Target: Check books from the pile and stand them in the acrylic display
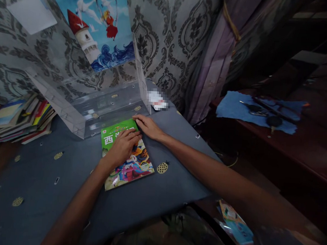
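head view, green picture book: the green picture book point(136, 163) is lying face up on the cloth-covered table point(45, 189), slightly turned, in front of the person and just short of the clear rack.
left hand: the left hand point(125, 144) is resting palm down across the cover, fingers spread a little and not gripping; its weight seems to be steadying the book against sliding.
right hand: the right hand point(148, 127) is reaching to the book's upper right corner, fingertips touching there, perhaps for squaring or bracing that edge; whether thumb and fingers are pinching the cover, i cannot tell.
both hands: they are lying close together but not clasped, the book serving both.
clear rack: the clear rack point(67, 109) is standing open towards the person, its side panels probably serving as bookends.
pile of books: the pile of books point(16, 117) is leaning loosely at the left, apart from the hands.
blurred white item: the blurred white item point(157, 102) is lying beside the rack's right panel.
blue cloth: the blue cloth point(229, 108) is lying on the dark red surface point(314, 146) at the right, bearing keys point(274, 122), perhaps as padding.
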`<state>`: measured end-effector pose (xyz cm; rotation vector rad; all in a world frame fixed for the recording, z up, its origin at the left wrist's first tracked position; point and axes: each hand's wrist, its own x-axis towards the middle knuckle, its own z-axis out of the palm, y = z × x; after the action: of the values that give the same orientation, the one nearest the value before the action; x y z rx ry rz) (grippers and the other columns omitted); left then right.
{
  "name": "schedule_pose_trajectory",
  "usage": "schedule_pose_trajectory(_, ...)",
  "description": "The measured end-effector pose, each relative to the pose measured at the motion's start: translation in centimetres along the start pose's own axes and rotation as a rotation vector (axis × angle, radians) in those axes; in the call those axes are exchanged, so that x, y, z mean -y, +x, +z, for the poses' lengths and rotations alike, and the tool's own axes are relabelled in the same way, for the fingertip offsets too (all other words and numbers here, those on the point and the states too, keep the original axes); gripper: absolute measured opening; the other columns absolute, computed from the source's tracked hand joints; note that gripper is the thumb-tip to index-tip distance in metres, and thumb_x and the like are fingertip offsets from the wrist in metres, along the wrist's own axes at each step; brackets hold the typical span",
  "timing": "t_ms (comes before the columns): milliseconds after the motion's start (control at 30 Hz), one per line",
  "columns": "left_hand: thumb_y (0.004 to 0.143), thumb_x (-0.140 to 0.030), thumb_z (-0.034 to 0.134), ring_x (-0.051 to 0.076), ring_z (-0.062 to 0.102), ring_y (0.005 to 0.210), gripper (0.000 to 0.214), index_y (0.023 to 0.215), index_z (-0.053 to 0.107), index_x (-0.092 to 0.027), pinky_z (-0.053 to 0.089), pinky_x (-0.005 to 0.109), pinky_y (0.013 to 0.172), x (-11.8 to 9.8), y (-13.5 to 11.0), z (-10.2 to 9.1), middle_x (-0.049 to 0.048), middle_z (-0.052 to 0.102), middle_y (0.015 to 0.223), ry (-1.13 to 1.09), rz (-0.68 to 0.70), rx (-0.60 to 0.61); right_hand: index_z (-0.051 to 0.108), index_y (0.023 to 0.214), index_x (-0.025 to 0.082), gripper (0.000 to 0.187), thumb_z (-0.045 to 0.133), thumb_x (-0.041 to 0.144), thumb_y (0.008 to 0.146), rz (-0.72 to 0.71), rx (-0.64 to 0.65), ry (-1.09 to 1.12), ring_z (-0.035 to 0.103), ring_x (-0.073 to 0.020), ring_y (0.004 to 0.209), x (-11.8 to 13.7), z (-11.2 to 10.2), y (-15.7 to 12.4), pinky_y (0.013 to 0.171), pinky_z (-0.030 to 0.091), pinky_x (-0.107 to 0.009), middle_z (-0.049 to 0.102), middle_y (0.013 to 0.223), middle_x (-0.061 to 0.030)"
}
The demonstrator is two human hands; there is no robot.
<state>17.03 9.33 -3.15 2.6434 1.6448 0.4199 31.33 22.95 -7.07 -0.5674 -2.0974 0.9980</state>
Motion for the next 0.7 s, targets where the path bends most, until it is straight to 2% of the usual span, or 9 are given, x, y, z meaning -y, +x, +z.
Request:
schedule_pose_trajectory(167,0.095,-0.006,0.044,0.027,0.049,0.135,0.041,0.128,0.065,-0.019,0.038,0.054,0.116,-0.2,-0.1,-0.1,0.0086,0.066,0.134,0.027,-0.007,-0.003,0.062,0.126,0.02,0.033,0.04,0.025,0.101,0.013,0.012,-0.01,0.064,-0.0189,0.115,0.0,0.0,0.0,0.103,0.049,-0.039,0.07,0.123,-0.0073)
schedule_pose_trajectory(400,0.093,-0.005,0.045,0.025,0.052,0.134,0.046,0.132,0.062,-0.022,0.043,0.053,0.111,-0.6,-1.1,0.2,0.009,0.065,0.137,-0.046,0.027,-0.038,0.062,0.126,0.018,0.033,0.041,0.025,0.101,0.004,0.007,-0.007,0.064,-0.0199,0.113,-0.1,0.1,0.1,0.102,0.049,-0.039,0.07,0.123,-0.0085)
schedule_pose_trajectory(700,0.098,-0.013,0.048,0.025,0.056,0.129,0.033,0.126,0.065,-0.017,0.049,0.051,0.106,-2.0,-1.2,-0.1,0.0125,0.068,0.13,-0.033,0.087,-0.112,0.062,0.124,0.019,0.031,0.042,0.023,0.101,0.015,0.007,-0.013,0.064,-0.019,0.115,0.0,0.1,0.1,0.102,0.049,-0.038,0.069,0.125,-0.0082)
